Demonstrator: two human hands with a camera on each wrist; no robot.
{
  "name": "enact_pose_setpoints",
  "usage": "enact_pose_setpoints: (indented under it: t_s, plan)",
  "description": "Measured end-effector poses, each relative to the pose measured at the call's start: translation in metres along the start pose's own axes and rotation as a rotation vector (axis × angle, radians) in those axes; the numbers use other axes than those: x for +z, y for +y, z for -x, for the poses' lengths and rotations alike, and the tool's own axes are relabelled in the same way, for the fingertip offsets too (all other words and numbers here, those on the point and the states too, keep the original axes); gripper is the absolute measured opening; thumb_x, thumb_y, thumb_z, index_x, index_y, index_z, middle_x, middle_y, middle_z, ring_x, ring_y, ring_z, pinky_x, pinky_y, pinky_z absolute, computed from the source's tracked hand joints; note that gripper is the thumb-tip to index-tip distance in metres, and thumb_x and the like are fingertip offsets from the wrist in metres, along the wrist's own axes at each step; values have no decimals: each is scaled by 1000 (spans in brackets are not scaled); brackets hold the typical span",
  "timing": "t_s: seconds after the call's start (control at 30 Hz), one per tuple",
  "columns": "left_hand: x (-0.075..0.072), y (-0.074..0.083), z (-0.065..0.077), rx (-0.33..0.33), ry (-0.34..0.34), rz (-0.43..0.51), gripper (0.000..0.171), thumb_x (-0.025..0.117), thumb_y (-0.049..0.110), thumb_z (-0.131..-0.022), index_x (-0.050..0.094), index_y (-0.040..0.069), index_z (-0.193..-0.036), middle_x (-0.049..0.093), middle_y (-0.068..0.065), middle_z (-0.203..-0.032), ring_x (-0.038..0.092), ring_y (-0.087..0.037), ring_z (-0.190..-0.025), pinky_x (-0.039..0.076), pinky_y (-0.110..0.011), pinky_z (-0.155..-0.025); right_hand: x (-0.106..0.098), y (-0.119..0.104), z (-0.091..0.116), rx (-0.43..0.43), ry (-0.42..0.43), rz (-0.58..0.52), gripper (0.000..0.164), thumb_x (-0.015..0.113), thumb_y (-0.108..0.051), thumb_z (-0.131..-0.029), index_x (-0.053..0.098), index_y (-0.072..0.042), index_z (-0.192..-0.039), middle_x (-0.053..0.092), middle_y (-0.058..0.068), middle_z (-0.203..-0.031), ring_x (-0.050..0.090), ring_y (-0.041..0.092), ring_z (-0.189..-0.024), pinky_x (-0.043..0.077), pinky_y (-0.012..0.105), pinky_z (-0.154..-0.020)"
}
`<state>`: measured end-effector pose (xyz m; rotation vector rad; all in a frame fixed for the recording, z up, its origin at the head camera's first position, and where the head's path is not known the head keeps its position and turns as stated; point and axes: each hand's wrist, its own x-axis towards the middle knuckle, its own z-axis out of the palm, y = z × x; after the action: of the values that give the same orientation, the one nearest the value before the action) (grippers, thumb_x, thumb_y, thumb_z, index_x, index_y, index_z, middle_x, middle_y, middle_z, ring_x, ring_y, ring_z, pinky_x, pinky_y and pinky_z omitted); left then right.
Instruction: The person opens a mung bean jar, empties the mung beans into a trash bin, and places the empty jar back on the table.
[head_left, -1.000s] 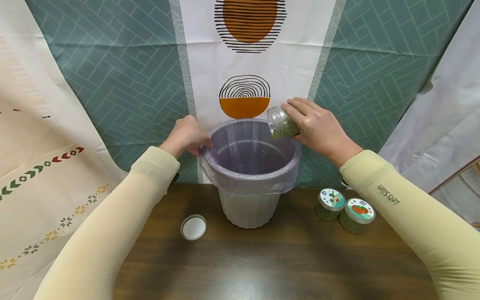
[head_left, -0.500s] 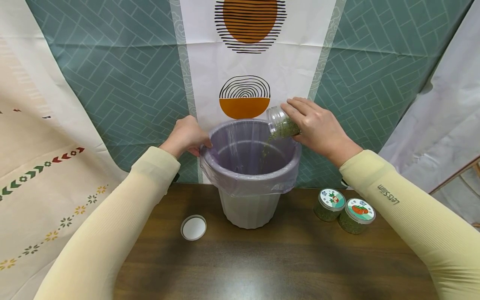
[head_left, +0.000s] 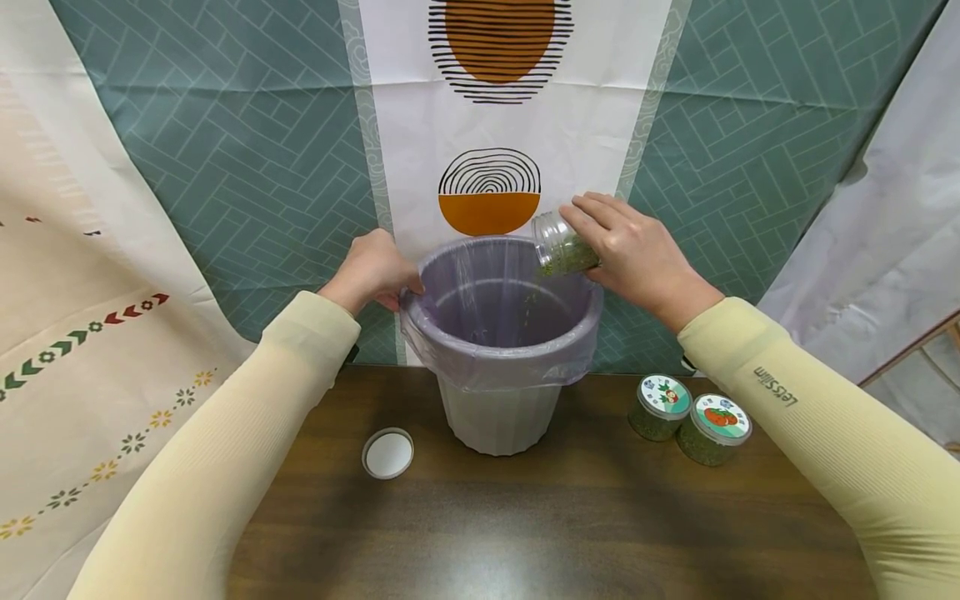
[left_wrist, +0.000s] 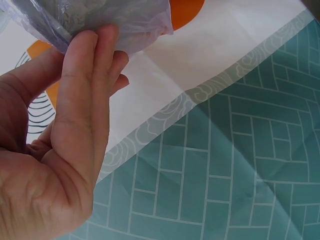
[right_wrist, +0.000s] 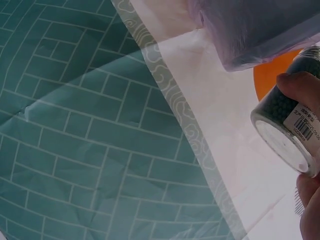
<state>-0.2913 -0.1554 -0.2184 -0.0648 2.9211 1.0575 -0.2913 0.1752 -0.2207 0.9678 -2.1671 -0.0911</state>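
Sideways, its mouth (head_left: 541,240) leftward of the grip, a screw-neck jar (head_left: 567,247) lies gripped in the right hand (head_left: 637,257), over the lined bin (head_left: 498,417) whose rim (head_left: 502,353) the left hand (head_left: 377,271) pinches.

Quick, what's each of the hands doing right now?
Left hand: closed, gripping the bin's rim.
Right hand: closed, holding a tilted jar.
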Motion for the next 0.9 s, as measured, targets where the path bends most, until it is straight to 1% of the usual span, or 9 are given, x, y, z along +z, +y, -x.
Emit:
enact_pose_setpoints:
  t_s: [0.37,0.6,0.9]
  plan:
    - [-1,1,-1,13,9,-14,35,74,15,-70,55,-5,-92,56,-18,-94,69,-26,-55,57,-32,-52,-1,1,-2,-6,8,2,89,88,-10,-59,46,-8,-137,50,17,-136,45,33,-128,47,48,-97]
    - [-1,0,-1,0,0,-5,36,74,14,-70,55,-6,-93,57,-19,-93,69,-26,-56,57,-33,-52,-1,0,-1,-6,9,-1,88,88,-10,-58,46,-8,-136,51,17,-135,46,34,-127,48,48,-95]
    - [0,0,-1,-12,-4,-8,38,74,15,-70,54,-6,-94,57,-19,-93,69,-26,-56,57,-33,-52,0,0,0,-8,26,-10,87,89,-10,-58,48,-8,-134,52,17,-133,47,33,-126,46,49,-97]
